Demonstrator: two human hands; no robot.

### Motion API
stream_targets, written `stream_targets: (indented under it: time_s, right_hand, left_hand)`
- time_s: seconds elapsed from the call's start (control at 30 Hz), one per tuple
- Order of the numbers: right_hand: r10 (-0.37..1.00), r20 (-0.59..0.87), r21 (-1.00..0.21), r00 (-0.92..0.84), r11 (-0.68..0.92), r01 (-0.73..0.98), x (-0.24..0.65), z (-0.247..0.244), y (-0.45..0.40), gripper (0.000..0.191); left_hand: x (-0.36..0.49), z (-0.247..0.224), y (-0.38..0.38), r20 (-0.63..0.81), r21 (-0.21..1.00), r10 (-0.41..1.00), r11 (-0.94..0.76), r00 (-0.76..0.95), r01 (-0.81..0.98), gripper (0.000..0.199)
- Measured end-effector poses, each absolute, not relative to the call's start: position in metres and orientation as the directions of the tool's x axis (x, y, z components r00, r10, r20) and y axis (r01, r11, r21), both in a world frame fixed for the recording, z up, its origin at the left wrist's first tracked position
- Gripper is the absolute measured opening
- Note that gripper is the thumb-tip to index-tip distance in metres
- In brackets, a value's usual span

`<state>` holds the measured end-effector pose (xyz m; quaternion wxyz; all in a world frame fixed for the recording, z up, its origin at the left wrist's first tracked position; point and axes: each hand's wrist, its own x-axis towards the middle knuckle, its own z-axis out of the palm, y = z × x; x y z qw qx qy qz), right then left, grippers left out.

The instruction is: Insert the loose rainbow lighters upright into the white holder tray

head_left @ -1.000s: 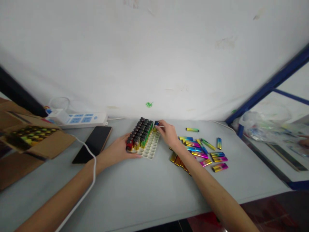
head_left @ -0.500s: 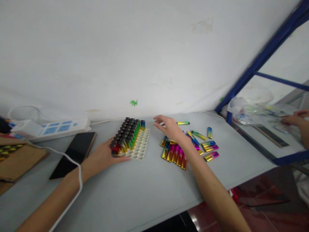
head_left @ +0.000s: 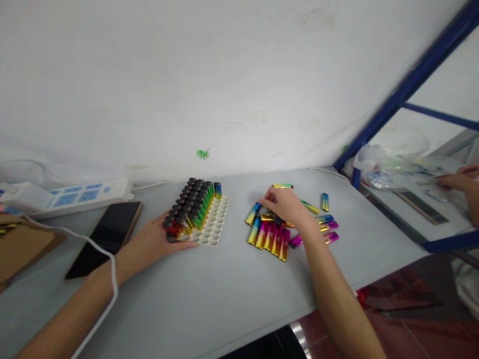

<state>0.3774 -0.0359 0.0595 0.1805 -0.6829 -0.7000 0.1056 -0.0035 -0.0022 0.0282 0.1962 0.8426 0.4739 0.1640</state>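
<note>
My left hand (head_left: 155,242) grips the near left side of a white tray (head_left: 214,234) with round holes, the thumb along its front edge. Shiny tubes with black tops (head_left: 192,202) stand upright in its left part, in rainbow colours; a blue one (head_left: 217,189) stands at the far right corner. My right hand (head_left: 286,204) is over a pile of loose shiny tubes, its fingers curled down among them. A blue and yellow tube (head_left: 253,213) touches its fingertips. What lies within the fingers is hidden. Below the hand, several pink and gold tubes (head_left: 270,238) lie side by side.
At the left are a dark phone (head_left: 107,237), a white power strip (head_left: 88,197), a cardboard box (head_left: 28,244) and a white cable (head_left: 112,279) crossing my left forearm. A blue metal frame (head_left: 389,117) stands at the right. Beyond it show another person's hands (head_left: 458,180) and plastic bags (head_left: 377,159).
My right hand has moved right and down from beside the tray onto the loose tubes, its fingers curling. My left hand keeps its grip on the tray. The view has shifted slightly.
</note>
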Motion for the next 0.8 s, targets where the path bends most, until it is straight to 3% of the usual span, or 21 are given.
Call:
stream_targets:
  time_s: [0.1, 0.17, 0.33, 0.43, 0.53, 0.63, 0.7, 0.8]
  right_hand:
    - [0.997, 0.039, -0.324, 0.067, -0.051, 0.945, 0.354, 0.054, -0.038, 0.047]
    - [0.997, 0.014, -0.28, 0.08, -0.073, 0.957, 0.339, 0.049, -0.038, 0.051]
    - [0.996, 0.084, -0.276, 0.02, 0.004, 0.961, 0.319, 0.038, -0.032, 0.017]
    - [0.989, 0.15, -0.408, 0.001, 0.061, 0.911, 0.316, 0.034, -0.028, 0.013]
    - [0.973, 0.231, -0.693, -0.014, 0.175, 0.699, 0.314, 0.031, -0.026, 0.012]
    - [0.977, 0.214, -0.927, -0.004, 0.205, 0.314, 0.309, 0.03, -0.027, 0.024]
    - [0.98, 0.193, -0.975, -0.038, 0.196, 0.103, 0.303, 0.031, -0.029, 0.033]
    - [0.988, 0.133, -0.988, -0.072, 0.127, -0.085, 0.293, 0.036, -0.033, 0.047]
  left_hand:
    - [-0.003, 0.027, -0.002, 0.106, 0.491, 0.863, -0.478, 0.495, 0.729, 0.082]
    - [-0.003, 0.027, -0.002, 0.11, 0.5, 0.862, -0.479, 0.495, 0.722, 0.083]
    - [-0.003, 0.027, -0.004, 0.116, 0.509, 0.859, -0.482, 0.498, 0.713, 0.083]
    - [-0.005, 0.027, -0.004, 0.118, 0.522, 0.86, -0.479, 0.497, 0.705, 0.082]
    - [-0.006, 0.025, -0.003, 0.125, 0.526, 0.847, -0.498, 0.517, 0.69, 0.08]
    - [-0.007, 0.021, -0.001, 0.149, 0.518, 0.833, -0.525, 0.533, 0.675, 0.082]
    - [-0.007, 0.018, 0.0, 0.154, 0.524, 0.832, -0.526, 0.533, 0.67, 0.083]
    - [-0.006, 0.018, 0.0, 0.144, 0.55, 0.841, -0.506, 0.522, 0.665, 0.084]
